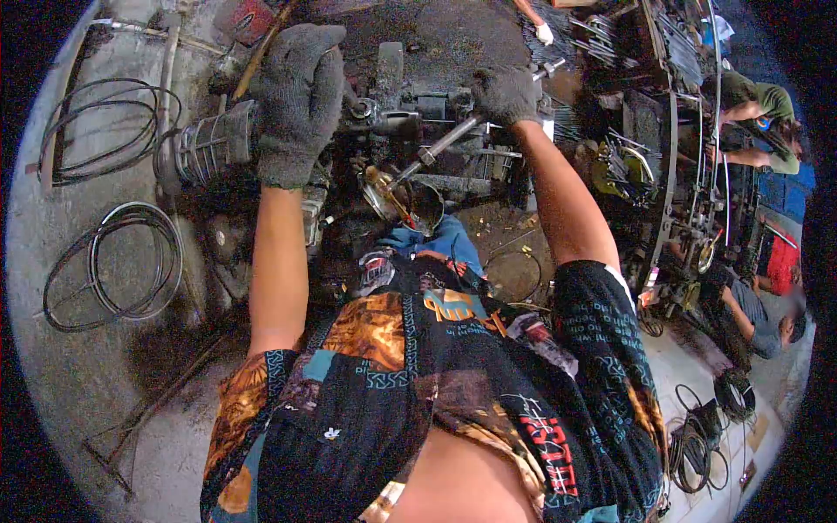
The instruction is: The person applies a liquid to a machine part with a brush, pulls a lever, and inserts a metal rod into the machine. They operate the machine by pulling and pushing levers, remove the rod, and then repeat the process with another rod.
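My left hand (299,105), in a dark grey work glove, is at the upper left, above a greasy machine and next to its ribbed motor (214,146). Its fingers look stretched out and close together, with no object visible in them. My right hand (507,94), gloved the same way, is closed around a long metal rod (453,135). The rod slants from a round metal fitting (379,192) up to the right, its far end showing beyond the glove. An open metal cup (426,207) is beside the fitting. The machine's shaft (397,120) lies between my hands.
Coiled black cables (113,266) lie on the floor at left. Metal rods (602,39) are heaped at upper right, near a steel rack (671,174). Another person (758,118) bends at far right, with a second person (758,314) below. A white-gloved hand (544,33) shows at top.
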Demonstrator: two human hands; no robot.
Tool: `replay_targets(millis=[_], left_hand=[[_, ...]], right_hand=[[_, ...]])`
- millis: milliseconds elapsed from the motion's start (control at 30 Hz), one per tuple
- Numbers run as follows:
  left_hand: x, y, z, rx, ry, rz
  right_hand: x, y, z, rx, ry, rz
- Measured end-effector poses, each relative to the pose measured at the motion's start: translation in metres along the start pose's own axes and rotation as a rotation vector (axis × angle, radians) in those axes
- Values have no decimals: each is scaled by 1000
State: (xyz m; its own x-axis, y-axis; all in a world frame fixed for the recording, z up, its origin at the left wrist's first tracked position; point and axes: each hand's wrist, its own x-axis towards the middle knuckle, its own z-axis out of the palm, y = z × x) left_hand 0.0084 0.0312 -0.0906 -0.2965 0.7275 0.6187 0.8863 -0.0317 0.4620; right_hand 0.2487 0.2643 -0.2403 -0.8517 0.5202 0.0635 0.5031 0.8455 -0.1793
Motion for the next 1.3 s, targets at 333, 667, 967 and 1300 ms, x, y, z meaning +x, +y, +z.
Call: replay_targets(millis=[333, 667, 967, 1300], left_hand=[[-6, -7, -1, -24, 47, 31], [-6, -3, 8, 31, 48, 51], [-7, -3, 9, 19, 0, 45], [-1, 4, 15, -34, 38, 76]], right_hand=[[2, -3, -3, -67, -68, -26], [0, 2, 8, -117, -66, 9], [-1, 0, 9, -75, -24, -11], [1, 3, 3, -112, -113, 24]])
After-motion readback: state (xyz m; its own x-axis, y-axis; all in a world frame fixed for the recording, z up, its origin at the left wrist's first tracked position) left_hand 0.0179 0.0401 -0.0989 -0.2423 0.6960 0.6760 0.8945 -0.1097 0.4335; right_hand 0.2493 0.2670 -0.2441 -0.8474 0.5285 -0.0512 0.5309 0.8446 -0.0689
